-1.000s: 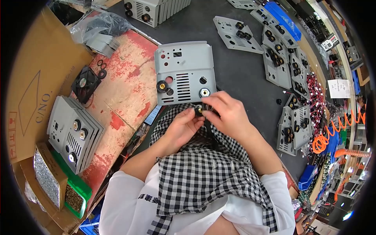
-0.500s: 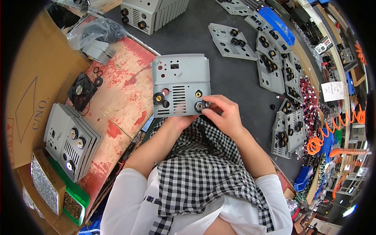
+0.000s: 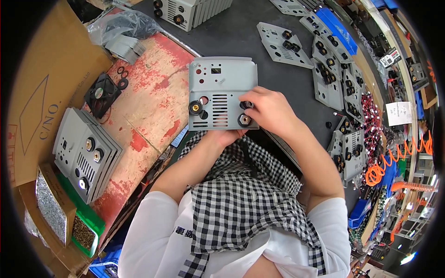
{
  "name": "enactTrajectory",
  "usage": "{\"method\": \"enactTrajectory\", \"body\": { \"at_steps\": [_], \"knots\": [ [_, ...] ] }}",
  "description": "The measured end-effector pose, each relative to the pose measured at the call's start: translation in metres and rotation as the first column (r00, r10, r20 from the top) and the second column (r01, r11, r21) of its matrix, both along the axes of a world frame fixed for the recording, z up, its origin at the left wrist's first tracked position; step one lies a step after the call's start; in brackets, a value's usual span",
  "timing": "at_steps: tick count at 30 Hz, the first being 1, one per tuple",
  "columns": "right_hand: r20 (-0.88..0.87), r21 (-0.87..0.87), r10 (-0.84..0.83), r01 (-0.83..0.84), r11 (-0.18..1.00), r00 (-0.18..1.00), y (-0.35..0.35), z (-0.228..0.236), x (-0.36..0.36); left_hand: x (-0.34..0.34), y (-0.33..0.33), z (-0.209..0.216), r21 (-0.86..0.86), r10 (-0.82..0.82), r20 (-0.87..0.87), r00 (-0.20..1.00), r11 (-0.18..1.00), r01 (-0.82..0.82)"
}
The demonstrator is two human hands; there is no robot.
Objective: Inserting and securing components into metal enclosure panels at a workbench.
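A grey metal panel [image 3: 199, 86] with slots and round holes is held up in front of me, its slotted half nearer. My left hand [image 3: 225, 137] grips it from underneath at the near edge; most of its fingers are hidden behind the sheet. With thumb and fingers closed, my right hand [image 3: 271, 109] pinches a black ring [image 3: 246, 105] at the upper right fitting. Just below that, a black socket with a metal nut [image 3: 244, 120] sits in the lower right corner. Another black socket with a brass centre [image 3: 195, 107] is at the panel's left.
Stacked grey panels [image 3: 83, 155] and a black fan [image 3: 102, 95] stand on the worn red bench [image 3: 155, 99] at left, beside a cardboard box [image 3: 51, 60]. Several fitted panels [image 3: 283, 45] lie on the dark mat to the right. A green bin [image 3: 92, 222] holds small brass parts.
My right hand has moved from the lower right socket up to the fitting above it, where a black ring now sits in my fingers. The view has shifted slightly.
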State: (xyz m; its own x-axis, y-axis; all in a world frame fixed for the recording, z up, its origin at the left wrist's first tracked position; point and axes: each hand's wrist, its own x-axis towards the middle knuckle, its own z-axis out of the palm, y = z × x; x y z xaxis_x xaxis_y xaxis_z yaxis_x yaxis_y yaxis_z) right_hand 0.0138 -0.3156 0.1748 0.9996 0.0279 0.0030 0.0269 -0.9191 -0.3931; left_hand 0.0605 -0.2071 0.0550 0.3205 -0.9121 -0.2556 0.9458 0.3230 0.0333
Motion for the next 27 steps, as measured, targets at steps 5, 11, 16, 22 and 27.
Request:
{"method": "enactTrajectory", "body": {
  "at_steps": [5, 11, 16, 22, 27],
  "knots": [
    [-0.217, -0.507, 0.216, -0.299, 0.809, 0.952, 0.016, 0.003, 0.016, -0.003, 0.000, 0.012, 0.080, 0.030, -0.027, 0.999, 0.996, -0.028],
    [-0.029, -0.519, 0.209, -0.193, 0.833, 0.978, 0.002, -0.011, 0.011, -0.003, -0.001, 0.001, 0.004, 0.048, -0.059, 0.997, 0.999, -0.047],
    [0.168, -0.423, 0.239, -0.149, 0.894, 0.956, -0.003, -0.022, -0.002, -0.002, -0.004, -0.003, 0.090, 0.049, -0.060, 0.997, 0.995, -0.044],
    [0.160, -0.357, 0.248, -0.178, 0.917, 0.955, -0.007, -0.019, -0.002, -0.002, -0.007, -0.003, 0.099, 0.043, -0.062, 0.997, 0.994, -0.037],
    [0.128, -0.502, 0.219, -0.127, 0.855, 0.967, -0.006, -0.013, 0.007, -0.001, -0.007, 0.004, 0.063, 0.040, -0.070, 0.997, 0.997, -0.035]
  ]
}}
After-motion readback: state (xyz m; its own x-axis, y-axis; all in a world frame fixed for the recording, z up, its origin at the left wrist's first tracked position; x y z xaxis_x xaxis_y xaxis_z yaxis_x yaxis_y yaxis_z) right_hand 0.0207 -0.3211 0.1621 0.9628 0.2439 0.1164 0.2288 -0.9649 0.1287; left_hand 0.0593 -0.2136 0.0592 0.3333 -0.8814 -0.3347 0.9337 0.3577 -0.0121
